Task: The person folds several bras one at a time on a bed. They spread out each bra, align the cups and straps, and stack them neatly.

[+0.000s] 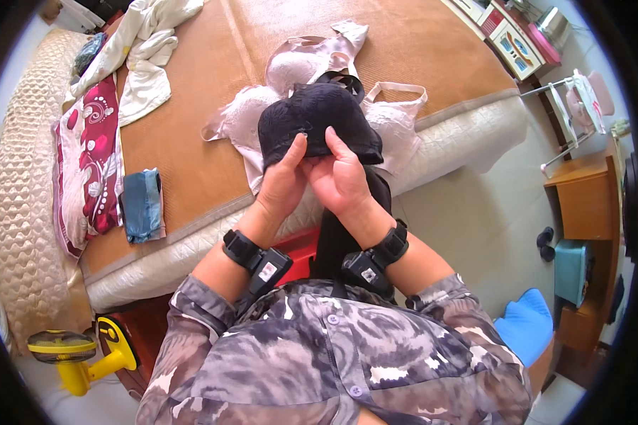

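Fingers [295, 150] curled tight on the black bra [312, 117] — left hand [283, 180], right hand [340, 177] together. Held above the pale bras [397, 120] on the bed [205, 163].

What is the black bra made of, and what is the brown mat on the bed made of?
The black bra, held in both hands, looks like soft matte fabric, perhaps lace: its surface is finely textured and its edge looks scalloped. The brown mat looks like woven straw or bamboo: flat, stiff, fine straight lines, bound edge. Neither is certain.

Black lace bra [319, 120], camouflage shirt [333, 354]
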The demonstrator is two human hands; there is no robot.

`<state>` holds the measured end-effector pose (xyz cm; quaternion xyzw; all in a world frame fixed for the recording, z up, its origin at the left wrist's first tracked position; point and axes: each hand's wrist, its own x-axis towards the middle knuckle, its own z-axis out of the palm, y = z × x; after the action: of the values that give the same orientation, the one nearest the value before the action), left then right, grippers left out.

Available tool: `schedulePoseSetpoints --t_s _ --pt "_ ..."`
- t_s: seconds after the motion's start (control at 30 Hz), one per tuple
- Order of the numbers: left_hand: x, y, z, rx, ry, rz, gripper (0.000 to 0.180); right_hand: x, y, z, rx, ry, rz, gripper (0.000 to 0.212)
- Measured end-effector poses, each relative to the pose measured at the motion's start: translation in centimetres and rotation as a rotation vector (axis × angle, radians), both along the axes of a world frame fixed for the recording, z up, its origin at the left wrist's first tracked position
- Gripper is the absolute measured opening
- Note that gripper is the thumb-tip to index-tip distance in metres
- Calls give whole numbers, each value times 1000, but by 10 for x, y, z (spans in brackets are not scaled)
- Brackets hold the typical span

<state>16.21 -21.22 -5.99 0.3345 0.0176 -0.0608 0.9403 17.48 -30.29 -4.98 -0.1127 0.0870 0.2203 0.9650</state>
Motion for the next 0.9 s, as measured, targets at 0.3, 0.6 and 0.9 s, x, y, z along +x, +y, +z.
schedulePoseSetpoints --t_s 0.3,0.6,0.9 --pt "14 20 29 192 -3 -79 33 5 -62 -15 144 162 -112 30" --pt "71 0 72 967 -471 334 27 48 -118 13 -160 -337 -387 36" --pt "79 1 -76 374 557 -321 29 21 -154 -97 -577 -16 -275 35"
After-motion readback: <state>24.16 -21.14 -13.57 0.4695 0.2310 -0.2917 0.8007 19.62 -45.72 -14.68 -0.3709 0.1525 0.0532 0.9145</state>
